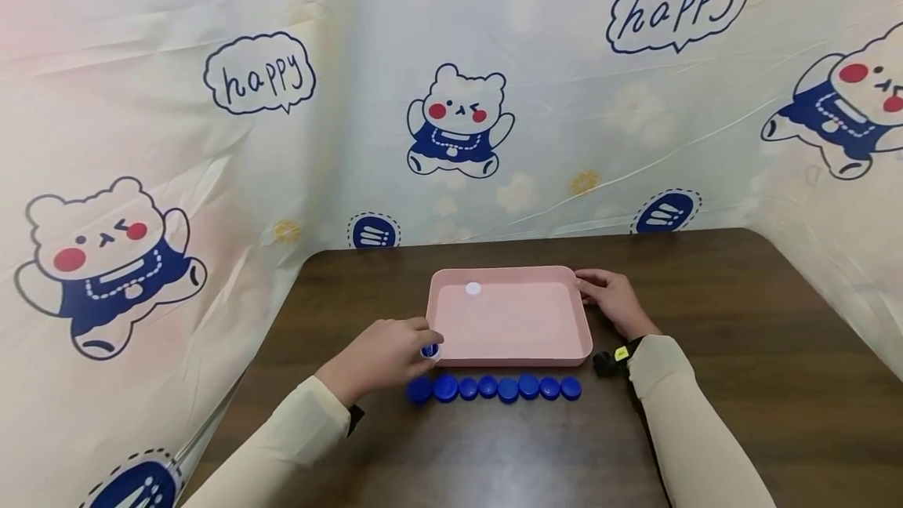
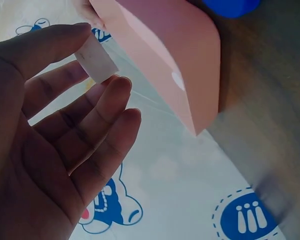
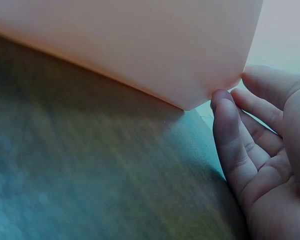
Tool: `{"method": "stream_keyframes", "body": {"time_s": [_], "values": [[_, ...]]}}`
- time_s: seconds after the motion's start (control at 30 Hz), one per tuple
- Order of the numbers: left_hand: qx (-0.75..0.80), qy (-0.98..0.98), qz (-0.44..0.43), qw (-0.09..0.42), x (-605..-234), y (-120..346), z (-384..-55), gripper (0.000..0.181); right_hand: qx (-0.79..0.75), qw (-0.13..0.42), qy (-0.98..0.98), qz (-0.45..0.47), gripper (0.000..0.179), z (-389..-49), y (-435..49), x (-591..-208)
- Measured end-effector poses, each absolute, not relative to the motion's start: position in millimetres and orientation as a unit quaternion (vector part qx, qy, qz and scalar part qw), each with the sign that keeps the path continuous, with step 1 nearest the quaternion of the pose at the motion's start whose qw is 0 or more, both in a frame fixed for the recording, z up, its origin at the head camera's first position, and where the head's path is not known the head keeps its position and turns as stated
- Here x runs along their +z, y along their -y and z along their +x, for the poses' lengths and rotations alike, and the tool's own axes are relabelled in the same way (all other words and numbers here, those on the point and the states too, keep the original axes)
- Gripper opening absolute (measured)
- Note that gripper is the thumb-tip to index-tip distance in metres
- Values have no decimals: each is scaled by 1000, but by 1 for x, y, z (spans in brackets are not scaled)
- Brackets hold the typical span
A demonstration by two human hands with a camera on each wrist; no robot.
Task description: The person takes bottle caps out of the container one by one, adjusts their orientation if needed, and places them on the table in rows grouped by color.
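Observation:
My left hand [image 1: 386, 355] is at the near left corner of a pink tray [image 1: 511, 363]. It pinches a small white bottle cap [image 2: 96, 60] between thumb and fingertips; from the head, dark blue shows within the white rim. Another white cap [image 1: 473, 288] lies inside the tray near its far left. At the far right corner my right hand [image 1: 617, 300] holds the tray from outside, its thumb and fingertips at the corner [image 3: 225, 82]. Several blue bottle caps [image 1: 508, 390] form a row along the tray's near side, the leftmost close below my left hand.
The dark wooden table [image 1: 741, 335] reaches back to a hanging cloth [image 1: 550, 124] printed with bears and the word happy. A black strap with a yellow tag [image 1: 621, 353] sits at my right wrist, close beside the tray's near right corner.

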State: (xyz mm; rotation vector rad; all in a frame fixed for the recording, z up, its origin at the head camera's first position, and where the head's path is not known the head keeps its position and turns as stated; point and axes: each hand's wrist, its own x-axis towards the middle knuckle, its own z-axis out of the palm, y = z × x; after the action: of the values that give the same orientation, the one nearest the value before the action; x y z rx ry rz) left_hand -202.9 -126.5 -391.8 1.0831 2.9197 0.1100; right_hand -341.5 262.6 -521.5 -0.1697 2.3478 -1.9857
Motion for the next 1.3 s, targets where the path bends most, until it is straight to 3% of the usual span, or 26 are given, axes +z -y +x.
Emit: {"method": "stream_keyframes", "body": {"time_s": [0.43, 0.97, 1.3], "values": [[36, -939, 339, -39, -400, 146, -176, 26, -645, 29, -761, -61, 40, -342, -262, -524], [56, -946, 320, 0, -411, 155, -155, 32, -646, 25, -760, -60, 41, -347, -265, -521], [49, -934, 354, -10, -427, 154, -142, 20, -645, 38, -761, -56, 41, -345, -264, -521]]}}
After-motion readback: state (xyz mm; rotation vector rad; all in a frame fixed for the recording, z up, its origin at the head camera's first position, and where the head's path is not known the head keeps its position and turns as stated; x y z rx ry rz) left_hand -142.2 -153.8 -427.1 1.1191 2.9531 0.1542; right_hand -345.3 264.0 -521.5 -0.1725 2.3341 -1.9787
